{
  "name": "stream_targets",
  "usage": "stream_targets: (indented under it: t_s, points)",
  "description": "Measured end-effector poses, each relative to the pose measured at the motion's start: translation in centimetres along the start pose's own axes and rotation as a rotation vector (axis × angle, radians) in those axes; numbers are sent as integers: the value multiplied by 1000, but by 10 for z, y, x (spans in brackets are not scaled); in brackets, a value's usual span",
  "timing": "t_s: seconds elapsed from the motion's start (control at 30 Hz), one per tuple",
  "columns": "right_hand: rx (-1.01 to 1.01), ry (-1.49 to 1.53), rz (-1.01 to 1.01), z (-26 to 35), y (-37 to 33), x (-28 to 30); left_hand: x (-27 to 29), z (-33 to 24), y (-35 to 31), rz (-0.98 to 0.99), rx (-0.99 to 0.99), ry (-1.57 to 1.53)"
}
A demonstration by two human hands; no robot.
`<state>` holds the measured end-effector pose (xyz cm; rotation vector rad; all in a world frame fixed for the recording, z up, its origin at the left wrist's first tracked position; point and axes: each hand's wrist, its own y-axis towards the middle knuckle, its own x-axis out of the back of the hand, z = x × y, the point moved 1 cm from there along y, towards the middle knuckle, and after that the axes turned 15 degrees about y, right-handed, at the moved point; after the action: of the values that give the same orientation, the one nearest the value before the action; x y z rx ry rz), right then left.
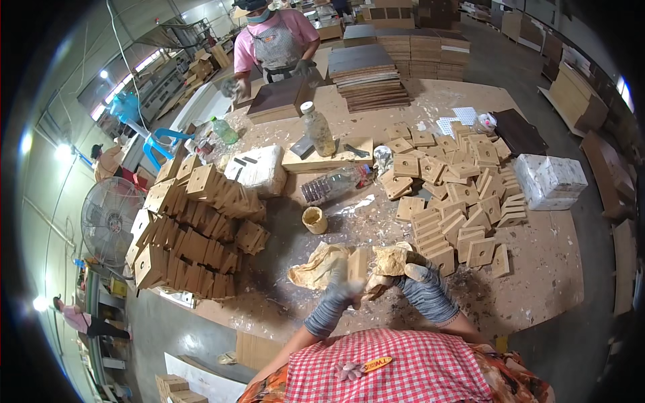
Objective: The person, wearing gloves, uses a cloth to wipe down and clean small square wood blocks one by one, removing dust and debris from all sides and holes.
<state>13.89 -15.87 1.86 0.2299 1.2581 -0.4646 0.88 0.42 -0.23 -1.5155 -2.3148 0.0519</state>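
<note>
My left hand (339, 295), in a grey striped glove and partly smeared by motion, grips a small light-brown wooden block (357, 263) held upright. My right hand (423, 285), gloved alike, pinches a crumpled, stained yellowish cloth (391, 260) close beside the block. Another crumpled yellowish cloth (317, 264) lies just left of the block; whether the two pieces are joined is hidden. Beyond my hands stands a small tan cup (314, 220) with a crusted rim. To the right lies a loose heap of square wooden blocks (462, 193) with holes.
Wooden blocks (185, 262) are stacked in rows at the left. A plastic bottle (332, 186) lies mid-table, and another bottle (317, 131) stands on a board. A wrapped white package (551, 181) sits at the right edge. Across the table, a person (275, 47) handles dark panels (279, 99).
</note>
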Motion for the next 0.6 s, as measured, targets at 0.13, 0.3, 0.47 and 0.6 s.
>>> stream_targets:
  t_s: [0.13, 0.3, 0.47, 0.6]
  points:
    - [171, -547, 36, 0, -7, -9, -2, -19, -1, 245, 213, -790]
    - [240, -749, 208, -16, -8, -31, -7, -38, -4, 192, 268, -814]
    - [408, -1457, 437, -19, 0, -33, -18, -25, -1, 93, 340, -761]
    - [406, -1484, 389, -20, 3, -32, -11, -20, 4, 117, 353, -632]
